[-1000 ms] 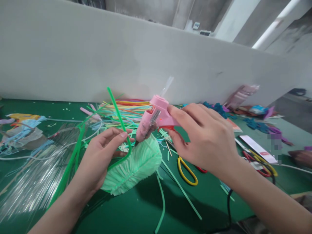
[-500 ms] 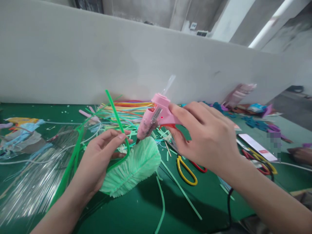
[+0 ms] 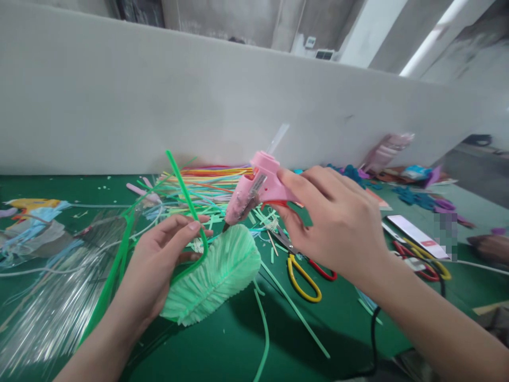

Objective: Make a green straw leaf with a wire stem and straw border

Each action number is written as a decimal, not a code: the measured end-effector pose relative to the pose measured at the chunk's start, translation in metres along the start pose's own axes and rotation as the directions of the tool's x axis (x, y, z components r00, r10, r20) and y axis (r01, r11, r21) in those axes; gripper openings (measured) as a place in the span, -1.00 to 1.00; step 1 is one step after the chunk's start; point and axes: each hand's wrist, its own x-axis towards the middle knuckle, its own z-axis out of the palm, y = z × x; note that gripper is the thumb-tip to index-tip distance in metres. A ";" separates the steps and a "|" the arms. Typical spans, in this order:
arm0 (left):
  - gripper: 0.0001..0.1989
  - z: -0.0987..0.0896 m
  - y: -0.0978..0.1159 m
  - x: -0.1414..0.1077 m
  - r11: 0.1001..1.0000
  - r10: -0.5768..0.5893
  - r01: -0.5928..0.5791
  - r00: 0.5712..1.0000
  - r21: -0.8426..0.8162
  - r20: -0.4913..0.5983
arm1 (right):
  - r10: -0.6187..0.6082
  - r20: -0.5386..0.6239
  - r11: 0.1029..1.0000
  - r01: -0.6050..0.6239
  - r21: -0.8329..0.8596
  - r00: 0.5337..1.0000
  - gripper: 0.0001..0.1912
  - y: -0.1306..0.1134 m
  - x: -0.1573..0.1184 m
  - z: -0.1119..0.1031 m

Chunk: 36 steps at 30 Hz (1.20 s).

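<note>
My left hand [image 3: 167, 249] pinches a bent bright green stem [image 3: 183, 187] between thumb and fingers. Below and to the right of those fingers lies a pleated light green leaf [image 3: 217, 273], its upper edge near the stem's bend. My right hand [image 3: 338, 217] is wrapped round a pink glue gun [image 3: 264, 178] with a clear glue stick [image 3: 278, 139] poking out of its back. The gun's dark nozzle [image 3: 226, 227] points down at the leaf's upper edge; whether it touches is hard to tell.
Scissors with yellow and red handles [image 3: 304, 278] lie below my right hand. Coloured stems [image 3: 214, 180] are piled behind. Clear wrapped strands [image 3: 51, 297] lie at left. A phone [image 3: 417, 236], more scissors [image 3: 427, 268] and another person's hand [image 3: 489, 248] are at right.
The view has shifted slightly. Both hands keep their holds on the stem and the glue gun, with the nozzle still by the leaf's upper edge. The gun's red light no longer shows.
</note>
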 end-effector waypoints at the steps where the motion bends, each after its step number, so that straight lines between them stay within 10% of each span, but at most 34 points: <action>1: -0.67 0.000 0.000 0.000 1.000 0.003 -0.003 1.000 0.002 0.001 | 0.007 -0.001 1.000 -0.007 0.006 1.000 -0.67 0.000 -0.001 0.000; 36: -0.70 0.000 0.003 -0.003 1.000 -0.013 0.013 1.000 0.028 0.002 | 0.135 0.004 0.983 -0.134 0.125 0.991 -0.68 -0.004 -0.012 0.005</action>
